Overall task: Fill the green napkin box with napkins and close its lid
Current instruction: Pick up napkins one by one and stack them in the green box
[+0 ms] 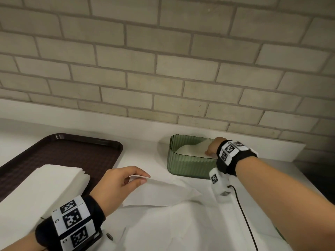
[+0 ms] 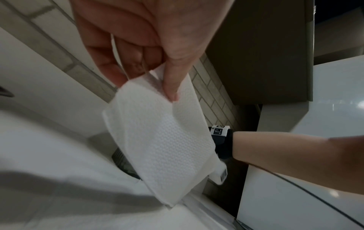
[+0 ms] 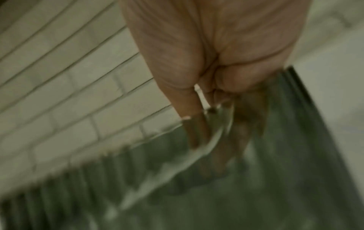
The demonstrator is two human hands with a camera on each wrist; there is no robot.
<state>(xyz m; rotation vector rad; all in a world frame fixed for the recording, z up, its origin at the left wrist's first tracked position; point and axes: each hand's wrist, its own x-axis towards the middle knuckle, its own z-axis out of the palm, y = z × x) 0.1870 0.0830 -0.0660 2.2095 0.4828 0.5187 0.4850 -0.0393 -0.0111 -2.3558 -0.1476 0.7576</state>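
Note:
The green ribbed napkin box [image 1: 188, 164] stands open on the white counter by the brick wall, with white napkins [image 1: 188, 150] lying inside. My right hand [image 1: 211, 149] reaches down into it. In the blurred right wrist view the right hand [image 3: 210, 152] pinches a white napkin [image 3: 215, 135] between thumb and fingers inside the box walls [image 3: 295, 140]. My left hand [image 1: 144, 177] hovers over the counter left of the box. It pinches a folded white napkin [image 1: 163, 188] by its edge, and the left hand [image 2: 147, 87] shows the embossed napkin [image 2: 163, 140] hanging below it. No lid is clearly visible.
A dark brown tray [image 1: 76, 151] lies at the left, with a thick stack of white napkins [image 1: 54, 180] on its near part. My white garment [image 1: 181, 223] fills the bottom. A black cable [image 1: 243, 214] hangs from the right wrist. The counter ends at the right [image 1: 308, 180].

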